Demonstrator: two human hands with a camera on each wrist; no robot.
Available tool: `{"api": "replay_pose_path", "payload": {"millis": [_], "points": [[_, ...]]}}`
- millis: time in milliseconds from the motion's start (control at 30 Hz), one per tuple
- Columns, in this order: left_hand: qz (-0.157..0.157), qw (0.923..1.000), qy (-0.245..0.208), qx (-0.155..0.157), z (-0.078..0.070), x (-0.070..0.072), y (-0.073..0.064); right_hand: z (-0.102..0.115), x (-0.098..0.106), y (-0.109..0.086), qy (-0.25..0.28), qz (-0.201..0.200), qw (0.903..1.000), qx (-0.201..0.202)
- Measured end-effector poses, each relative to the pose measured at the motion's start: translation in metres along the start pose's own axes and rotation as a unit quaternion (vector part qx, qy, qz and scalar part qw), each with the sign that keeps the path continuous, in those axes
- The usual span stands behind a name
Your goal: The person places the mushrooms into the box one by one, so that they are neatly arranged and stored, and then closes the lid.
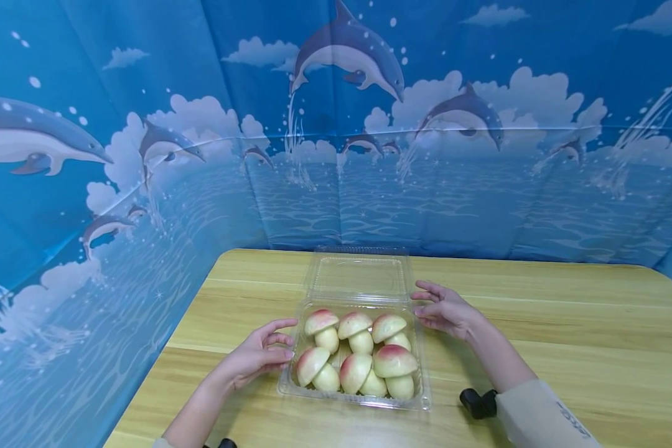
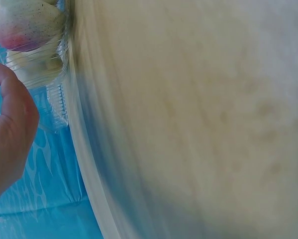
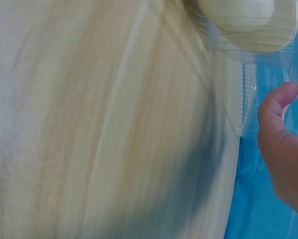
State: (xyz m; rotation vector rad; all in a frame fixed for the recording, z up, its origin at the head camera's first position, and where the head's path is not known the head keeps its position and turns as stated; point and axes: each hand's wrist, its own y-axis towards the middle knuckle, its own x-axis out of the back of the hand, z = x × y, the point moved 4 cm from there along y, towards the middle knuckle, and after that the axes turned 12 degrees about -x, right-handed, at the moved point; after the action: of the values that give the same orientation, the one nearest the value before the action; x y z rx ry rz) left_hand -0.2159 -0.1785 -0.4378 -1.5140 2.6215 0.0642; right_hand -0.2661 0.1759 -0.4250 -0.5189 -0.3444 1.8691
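A clear plastic clamshell box (image 1: 354,401) lies in front of me with its lid (image 1: 361,279) folded back, away from me. Inside sit several mushroom-shaped pieces, pale green-yellow with a pink blush on the caps, such as the front right mushroom (image 1: 395,361). My left hand (image 1: 252,354) pinches the box's left rim between thumb and bent fingers. Opposite it, my right hand (image 1: 447,311) pinches the right rim near the lid hinge. In the right wrist view the thumb (image 3: 278,107) and a finger meet at the plastic edge; the left wrist view shows the left thumb (image 2: 12,92) at the box.
The box is on a light wooden table (image 1: 537,323). A blue curtain printed with dolphins (image 1: 364,211) hangs behind the table and along its left side. Black devices (image 1: 478,403) are worn at my wrists, and the right sleeve (image 1: 537,410) is pale.
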Motion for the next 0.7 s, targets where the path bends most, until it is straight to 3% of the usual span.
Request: {"api": "replay_pose_path", "payload": {"millis": [700], "points": [[0.001,1.0000,0.004,-0.004,0.0004,0.0004,-0.0002,0.0001,-0.0024,0.0027,0.007,0.008,0.9994,0.035]]}}
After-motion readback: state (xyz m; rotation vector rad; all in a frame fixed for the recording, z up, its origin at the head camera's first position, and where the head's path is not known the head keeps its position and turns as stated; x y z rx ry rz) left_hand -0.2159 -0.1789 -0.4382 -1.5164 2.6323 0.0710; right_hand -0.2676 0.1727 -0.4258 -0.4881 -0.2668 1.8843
